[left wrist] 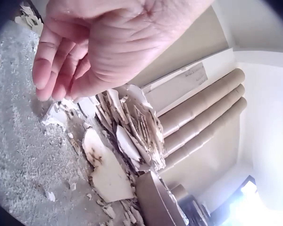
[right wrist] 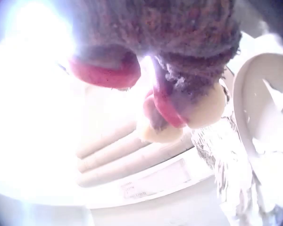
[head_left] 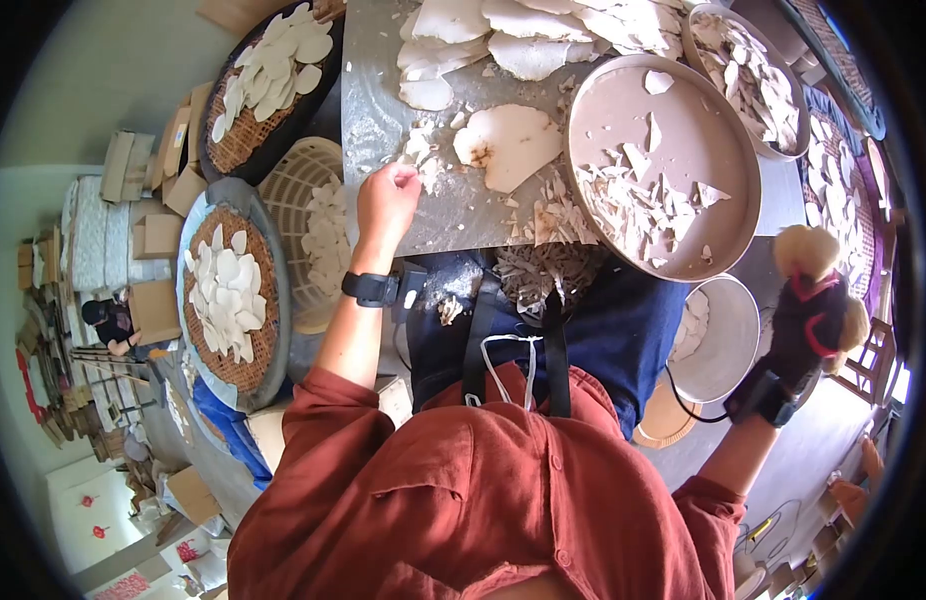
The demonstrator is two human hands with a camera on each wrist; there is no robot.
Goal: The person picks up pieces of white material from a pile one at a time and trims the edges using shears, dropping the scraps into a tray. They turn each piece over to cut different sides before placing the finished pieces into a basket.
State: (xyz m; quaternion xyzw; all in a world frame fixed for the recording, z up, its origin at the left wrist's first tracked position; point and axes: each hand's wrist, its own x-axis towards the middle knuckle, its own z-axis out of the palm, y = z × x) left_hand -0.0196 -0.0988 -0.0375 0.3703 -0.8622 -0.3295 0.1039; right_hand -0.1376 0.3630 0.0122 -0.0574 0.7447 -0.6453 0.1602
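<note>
My bare left hand (head_left: 388, 205) hovers low over the near left part of the metal table (head_left: 453, 235), its fingers loosely curled, with nothing visible in them. White crumbs (left wrist: 56, 115) lie just beyond its fingertips. To its right is a flat, irregular off-white slab (head_left: 510, 145) with a brown-stained spot. My right hand (head_left: 818, 300) wears a dark, fuzzy glove with red bands and rounded pale tan ends. It is off the table to the right, thumb and fingers apart. Nothing shows between them in the right wrist view, where glare washes out part of the picture.
A round shallow pan (head_left: 673, 130) of broken shards overhangs the table edge. Stacked white slabs (head_left: 533, 50) lie at the back. Left stand a slatted basket (head_left: 283, 185) and woven trays (head_left: 208, 365) of white pieces. A metal bucket (head_left: 738, 330) is below right. Another person (head_left: 111, 320) is far left.
</note>
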